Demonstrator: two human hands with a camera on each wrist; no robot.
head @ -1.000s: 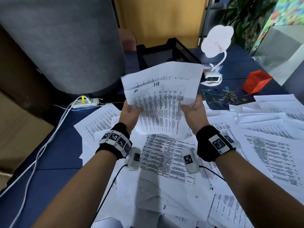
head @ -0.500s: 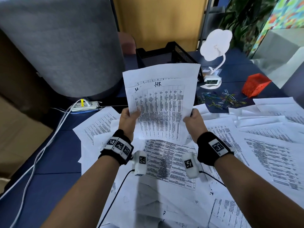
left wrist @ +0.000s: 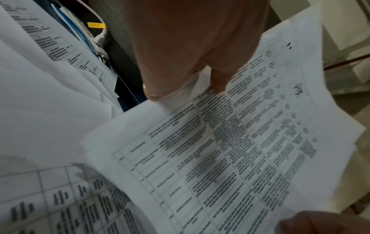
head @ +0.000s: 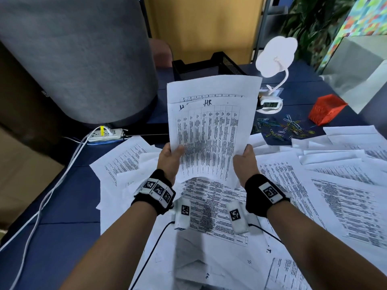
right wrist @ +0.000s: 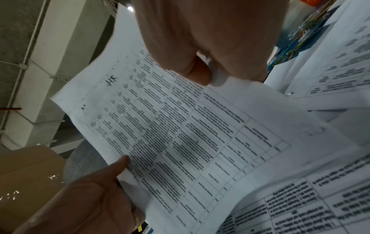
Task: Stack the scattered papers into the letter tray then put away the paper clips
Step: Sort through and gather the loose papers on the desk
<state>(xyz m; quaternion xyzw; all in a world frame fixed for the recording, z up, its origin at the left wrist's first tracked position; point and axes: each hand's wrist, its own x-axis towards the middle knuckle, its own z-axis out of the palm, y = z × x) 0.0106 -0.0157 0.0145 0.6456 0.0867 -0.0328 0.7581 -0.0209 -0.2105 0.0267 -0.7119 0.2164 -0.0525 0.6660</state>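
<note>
I hold a small sheaf of printed papers (head: 211, 126) upright above the desk, marked "HR" near the top. My left hand (head: 170, 156) pinches its left edge and my right hand (head: 245, 159) pinches its right edge. The left wrist view shows the sheaf (left wrist: 230, 150) under my left hand (left wrist: 192, 52), and the right wrist view shows the papers (right wrist: 170, 126) under my right hand (right wrist: 204, 41). Behind the sheaf stands the black mesh letter tray (head: 227, 63). Coloured paper clips (head: 282, 127) lie loose on the blue desk to the right. Many scattered papers (head: 335, 185) cover the desk below.
A white cloud-shaped lamp with a small clock (head: 274, 57) stands right of the tray. An orange mesh box (head: 326, 111) lies tipped beyond the clips. A large grey cylinder (head: 73, 59) fills the back left, with a power strip (head: 104, 136) and white cables (head: 41, 201) below it.
The sheaf has turned from a slight tilt to upright and square. Both hands have slid lower along its side edges.
</note>
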